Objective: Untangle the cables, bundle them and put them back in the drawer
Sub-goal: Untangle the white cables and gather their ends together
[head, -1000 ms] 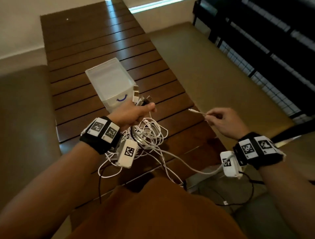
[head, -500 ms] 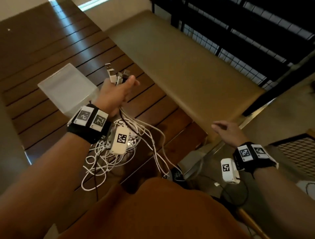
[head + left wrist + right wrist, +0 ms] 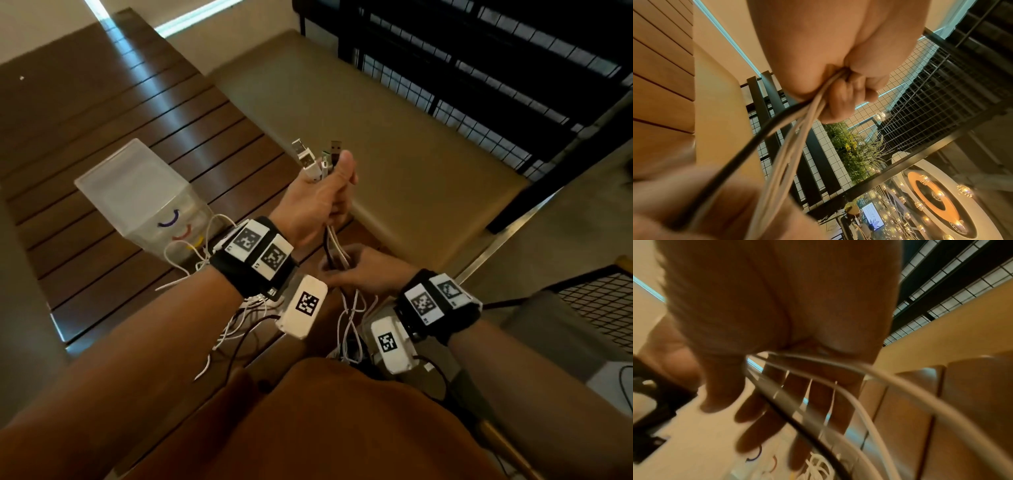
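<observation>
My left hand [image 3: 337,192] is raised above the table edge and grips a bunch of white cables and one black cable [image 3: 334,240] in its fist. Their USB plugs [image 3: 305,157] stick out above the thumb. The strands hang down into my right hand [image 3: 342,270], just below. In the right wrist view the cables [image 3: 838,394] run across the palm, and the fingers [image 3: 756,426] are spread and mostly straight. Loose white loops [image 3: 239,325] trail under my left wrist. The translucent drawer box [image 3: 137,192] with coloured handles stands on the table to the left.
The dark slatted wooden table [image 3: 102,102] runs away at the left. A beige bench [image 3: 376,120] lies to the right, with a black grid railing [image 3: 479,68] behind it. My brown-clothed lap [image 3: 325,428] fills the bottom of the head view.
My right hand let go of a white cable end at the right and came in under the left hand onto the hanging strands. The left hand lifted the plug ends higher.
</observation>
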The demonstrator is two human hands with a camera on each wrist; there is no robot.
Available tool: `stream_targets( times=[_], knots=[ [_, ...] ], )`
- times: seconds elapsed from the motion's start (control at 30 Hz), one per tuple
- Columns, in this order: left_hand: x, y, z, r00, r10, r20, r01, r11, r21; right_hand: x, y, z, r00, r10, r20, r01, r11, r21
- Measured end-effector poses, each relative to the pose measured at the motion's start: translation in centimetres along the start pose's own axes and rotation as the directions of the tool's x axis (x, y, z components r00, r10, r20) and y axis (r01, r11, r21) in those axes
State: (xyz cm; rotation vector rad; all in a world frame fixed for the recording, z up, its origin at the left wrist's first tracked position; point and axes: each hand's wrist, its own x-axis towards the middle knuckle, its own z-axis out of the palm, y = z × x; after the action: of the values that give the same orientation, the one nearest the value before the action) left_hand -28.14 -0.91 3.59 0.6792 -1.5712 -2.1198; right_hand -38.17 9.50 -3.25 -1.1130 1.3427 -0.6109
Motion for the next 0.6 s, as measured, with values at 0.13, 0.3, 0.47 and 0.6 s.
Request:
stream_targets(
  times=[0.13,0.3,0.47,0.6],
  knots=[
    [-0.2,0.6,-0.2,0.996,-0.012,0.087,0.008,0.999,0.047,0.1,3.1,0.3,0.992,0.074,-0.102,-0.069,0.996,0.06],
    [0.0,0.6,0.0,0.991,0.016,0.129,-0.021,0.999,0.041,-0.3,7.0,-1.2,0.961,0.1,-0.256,-0.092,0.995,0.044],
    [0.3,1.5,1.2,0.992,0.008,0.128,-0.015,0.998,0.059,-1.5,12.1,-2.1,0.905,0.211,-0.369,-0.194,0.977,0.084],
    [0.5,1.1,2.8,0.991,-0.008,0.133,0.0,0.998,0.058,-3.0,15.7,-2.4,0.889,0.229,-0.397,-0.239,0.971,0.025]
  ],
)
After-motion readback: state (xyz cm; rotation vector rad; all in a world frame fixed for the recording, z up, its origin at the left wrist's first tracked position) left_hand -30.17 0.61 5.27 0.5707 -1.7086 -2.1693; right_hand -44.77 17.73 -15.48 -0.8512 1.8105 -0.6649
